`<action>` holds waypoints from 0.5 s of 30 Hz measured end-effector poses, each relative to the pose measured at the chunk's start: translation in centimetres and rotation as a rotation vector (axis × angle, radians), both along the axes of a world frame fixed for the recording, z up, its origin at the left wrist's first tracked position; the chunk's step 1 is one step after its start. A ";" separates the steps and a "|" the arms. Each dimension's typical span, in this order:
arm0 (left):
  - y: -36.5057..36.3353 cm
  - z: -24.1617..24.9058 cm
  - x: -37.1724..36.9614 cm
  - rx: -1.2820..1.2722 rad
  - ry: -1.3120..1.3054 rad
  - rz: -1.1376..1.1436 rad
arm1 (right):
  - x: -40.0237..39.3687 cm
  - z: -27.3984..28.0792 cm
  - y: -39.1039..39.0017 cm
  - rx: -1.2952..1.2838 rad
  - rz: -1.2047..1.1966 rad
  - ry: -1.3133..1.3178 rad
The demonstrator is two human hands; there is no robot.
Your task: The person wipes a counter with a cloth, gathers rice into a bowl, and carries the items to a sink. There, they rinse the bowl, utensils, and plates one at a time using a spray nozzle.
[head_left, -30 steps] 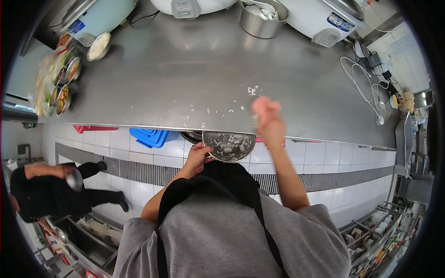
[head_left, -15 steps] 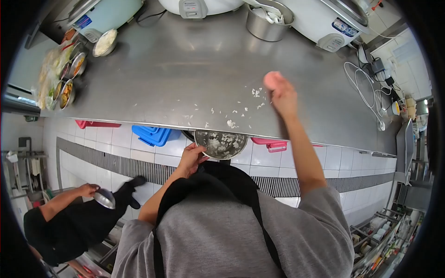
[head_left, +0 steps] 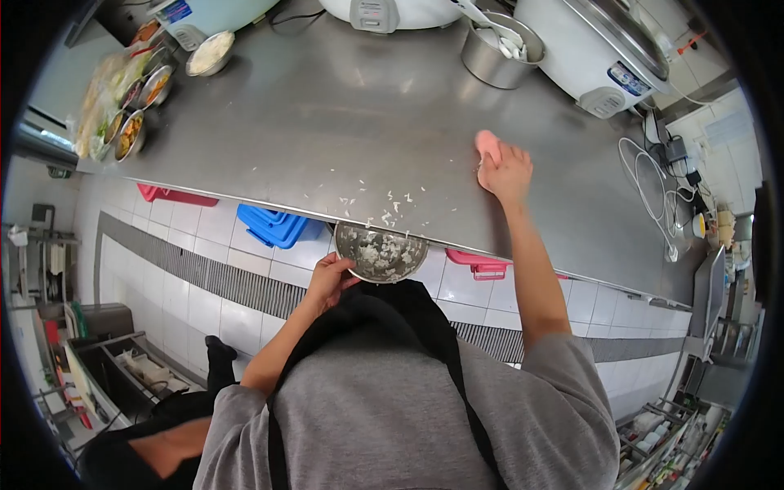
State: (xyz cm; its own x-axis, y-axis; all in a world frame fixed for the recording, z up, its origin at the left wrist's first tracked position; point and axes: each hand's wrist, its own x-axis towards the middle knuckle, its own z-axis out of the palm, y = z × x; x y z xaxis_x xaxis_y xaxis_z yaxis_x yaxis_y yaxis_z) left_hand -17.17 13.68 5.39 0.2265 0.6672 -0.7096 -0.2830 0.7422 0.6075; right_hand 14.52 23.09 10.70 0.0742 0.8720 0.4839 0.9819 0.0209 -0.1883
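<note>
My left hand (head_left: 331, 278) is closed on the rim of a round metal bowl (head_left: 347, 245), which sits just below the counter's front edge. White rice (head_left: 380, 249) clumps lie in the bowl. On the steel counter (head_left: 327, 106), my right hand (head_left: 511, 173) presses down a folded pink cloth (head_left: 487, 144), its fingers wrapped over it. Scattered rice grains (head_left: 392, 204) lie between the cloth and the front edge, mostly above the bowl.
White rice cookers (head_left: 608, 69) line the back, beside a steel pot (head_left: 500, 69) holding white utensils. A heaped rice bowl (head_left: 210, 54) and small food bowls (head_left: 131, 135) stand left. White cables (head_left: 653, 180) lie right. Another person (head_left: 155, 449) is at lower left.
Grains near the cloth have been swept toward the front edge above the bowl. My right hand remains on the cloth. The other person has moved lower in view, and my view has turned slightly.
</note>
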 end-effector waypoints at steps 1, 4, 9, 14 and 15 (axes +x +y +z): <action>-0.3 -0.3 -0.1 -0.003 -0.002 0.013 | 0.2 -1.6 -0.2 -0.033 -0.068 -0.045; -0.6 -0.6 -0.1 -0.022 0.051 0.014 | -4.1 -4.4 -1.8 -0.044 0.053 -0.045; 0.0 -0.3 0.6 -0.022 0.000 0.027 | -14.7 -1.9 -7.6 -0.171 0.378 0.243; 0.1 0.9 0.2 -0.006 0.037 0.026 | -11.8 1.3 -5.5 -0.292 0.334 0.704; -0.1 1.0 0.2 -0.018 0.031 0.043 | -8.8 2.1 -4.2 -0.499 0.252 1.098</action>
State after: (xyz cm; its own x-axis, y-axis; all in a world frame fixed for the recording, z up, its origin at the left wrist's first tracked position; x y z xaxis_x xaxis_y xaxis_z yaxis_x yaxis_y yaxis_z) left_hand -16.98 13.61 6.35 0.1756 0.6632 -0.7275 -0.2957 0.7404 0.6036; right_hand 5.69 18.87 12.77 0.0346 0.9923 -0.1191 0.2764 -0.1240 -0.9530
